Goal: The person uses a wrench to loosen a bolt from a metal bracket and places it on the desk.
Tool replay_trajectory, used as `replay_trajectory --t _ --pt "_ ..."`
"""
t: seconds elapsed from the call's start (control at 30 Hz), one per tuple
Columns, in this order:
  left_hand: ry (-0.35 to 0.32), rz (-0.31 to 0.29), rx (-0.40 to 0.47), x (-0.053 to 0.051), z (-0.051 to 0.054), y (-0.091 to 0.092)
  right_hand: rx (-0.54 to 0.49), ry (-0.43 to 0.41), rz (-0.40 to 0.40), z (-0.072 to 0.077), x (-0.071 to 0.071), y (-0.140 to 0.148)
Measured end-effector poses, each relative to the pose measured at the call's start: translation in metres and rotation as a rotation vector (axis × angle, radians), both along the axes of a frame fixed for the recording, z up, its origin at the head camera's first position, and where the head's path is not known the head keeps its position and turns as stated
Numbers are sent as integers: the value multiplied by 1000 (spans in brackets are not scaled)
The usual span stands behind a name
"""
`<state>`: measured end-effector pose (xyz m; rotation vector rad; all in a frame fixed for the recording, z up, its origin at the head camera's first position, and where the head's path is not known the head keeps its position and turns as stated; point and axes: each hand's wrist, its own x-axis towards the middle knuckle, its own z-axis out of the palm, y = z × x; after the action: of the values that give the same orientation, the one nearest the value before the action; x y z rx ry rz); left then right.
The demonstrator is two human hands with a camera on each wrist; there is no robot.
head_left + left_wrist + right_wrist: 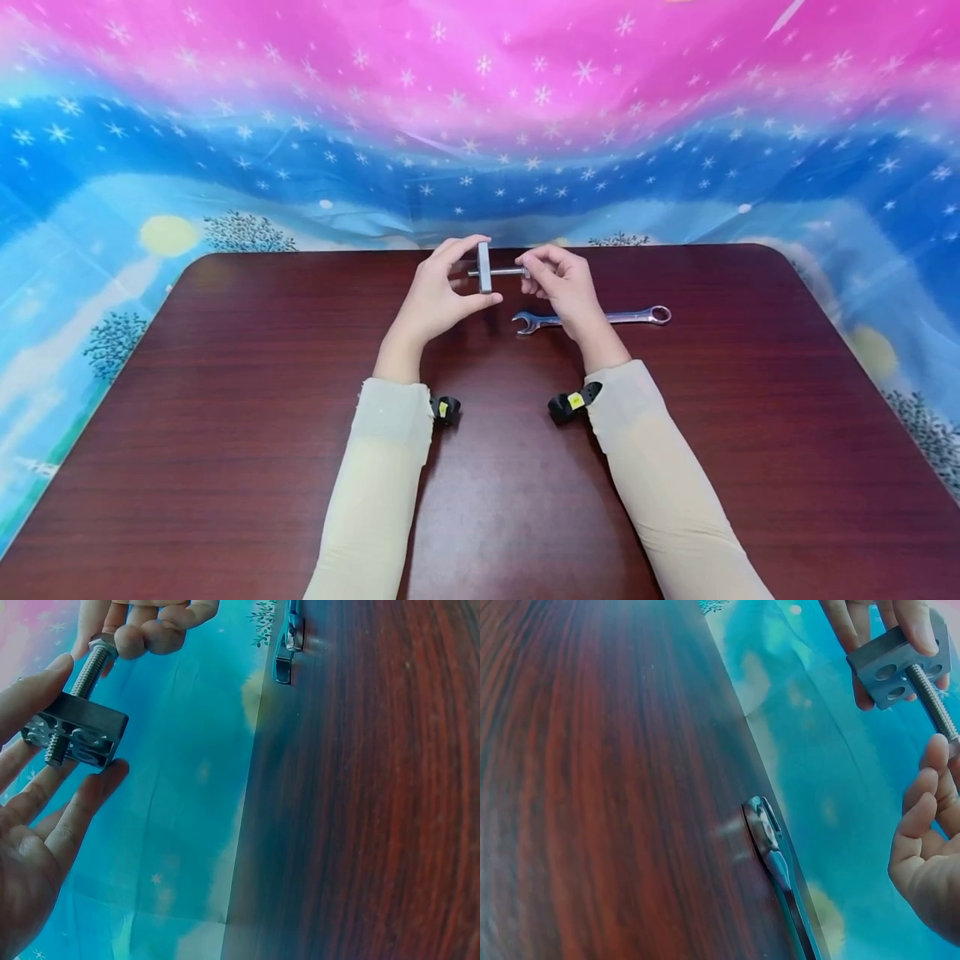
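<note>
Above the far part of the table, my left hand (437, 287) holds a grey metal block (484, 268) by its edges between thumb and fingers. A threaded bolt (506, 271) runs through the block, its tip sticking out on the left hand's side. With thumb and fingers my right hand (564, 282) pinches the bolt's head end. In the left wrist view the hex head (103, 646) shows at the right fingertips. Several round holes appear in the block's face (894, 669) in the right wrist view.
A combination wrench (637, 317) lies on the brown table (262, 400), partly behind the right hand and wrist. Both wrists carry black cameras (573, 402). A snowflake-patterned cloth (480, 108) hangs beyond the table's far edge.
</note>
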<state>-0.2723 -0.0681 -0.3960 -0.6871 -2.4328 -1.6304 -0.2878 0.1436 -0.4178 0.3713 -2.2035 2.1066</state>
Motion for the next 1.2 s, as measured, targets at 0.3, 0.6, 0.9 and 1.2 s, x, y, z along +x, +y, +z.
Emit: replay_trajectory --t 0.3,0.6,0.9,1.2 --pt "5 43 -18 0 1 -5 24 146 93 4 2 -6" --pt "-12 5 7 2 1 -3 6 81 9 1 2 1" --pt "-9 -5 25 -1 0 -1 -22 88 -10 4 1 -1" --pt "-18 18 20 -2 -5 -6 24 36 106 6 1 2"
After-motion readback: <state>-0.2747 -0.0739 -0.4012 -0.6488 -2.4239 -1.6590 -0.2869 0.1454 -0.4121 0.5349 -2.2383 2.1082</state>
